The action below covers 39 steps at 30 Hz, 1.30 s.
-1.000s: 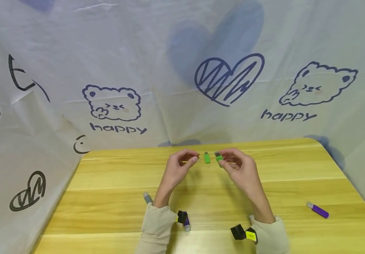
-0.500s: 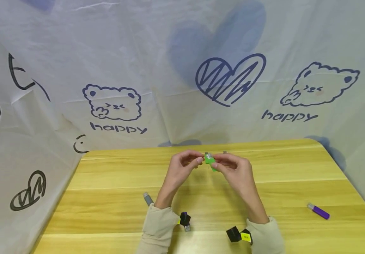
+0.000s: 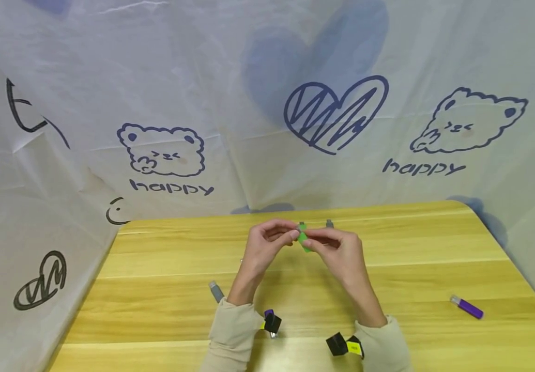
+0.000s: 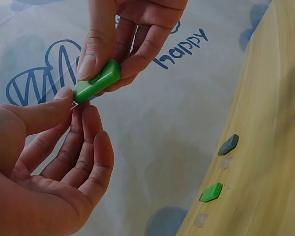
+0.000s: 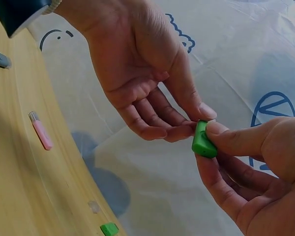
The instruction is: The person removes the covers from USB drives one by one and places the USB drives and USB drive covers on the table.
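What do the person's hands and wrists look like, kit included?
Left hand and right hand: no gloves. Left sleeve and right sleeve: plain beige. Black, boxy left camera and right camera at the cuffs; yellow label beside the right one, print unreadable.

Right hand point(image 3: 341, 253): now farther left, nearer the left hand point(image 3: 267, 243). Green USB stick point(image 4: 97, 84), in its grip: one end now at the left hand's pinch, apart a second ago. Grey USB stick point(image 3: 330, 223): now showing beyond the right hand, formerly hidden.
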### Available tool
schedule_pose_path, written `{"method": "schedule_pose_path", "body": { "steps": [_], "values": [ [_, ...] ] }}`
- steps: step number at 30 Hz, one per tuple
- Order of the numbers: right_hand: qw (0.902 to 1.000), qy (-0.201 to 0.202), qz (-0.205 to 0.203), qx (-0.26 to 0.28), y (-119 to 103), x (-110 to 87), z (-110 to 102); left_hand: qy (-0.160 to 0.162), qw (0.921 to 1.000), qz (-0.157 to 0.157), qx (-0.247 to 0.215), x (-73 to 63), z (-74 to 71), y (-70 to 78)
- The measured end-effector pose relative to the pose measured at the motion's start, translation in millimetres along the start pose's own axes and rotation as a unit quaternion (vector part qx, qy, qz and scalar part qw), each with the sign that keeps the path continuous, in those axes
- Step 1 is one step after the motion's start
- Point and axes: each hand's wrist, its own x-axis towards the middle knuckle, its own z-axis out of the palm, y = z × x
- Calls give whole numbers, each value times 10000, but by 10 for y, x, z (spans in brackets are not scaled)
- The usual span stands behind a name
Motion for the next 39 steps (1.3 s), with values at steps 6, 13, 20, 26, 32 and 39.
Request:
{"method": "schedule_pose_path", "body": {
  "steps": [6, 13, 20, 26, 32, 39],
  "values": [
    [9998, 14, -82, -204, -7, -7, 0, 224, 9997, -34, -97, -13, 16, 13],
    [9998, -42, -83, -170, -2, -13, 12, 625, 9979, -22, -194, -5, 70, -6],
    [9997, -43, -38, -247, -15, -23, 6, 832, 9962, -134, -232, -23, 105, 12],
    [9996, -23, 36, -290, -70, -29, -16, 917, 9954, -172, -213, -38, 147, 29],
    [9991, -36, 247, -350, -118, -35, -47, 932, 9943, -395, -342, -32, 190, 25],
    [9926, -8, 740, -963, -147, -55, -85, 1457, 9860, -167, -791, -23, 57, 98]
  ]
}}
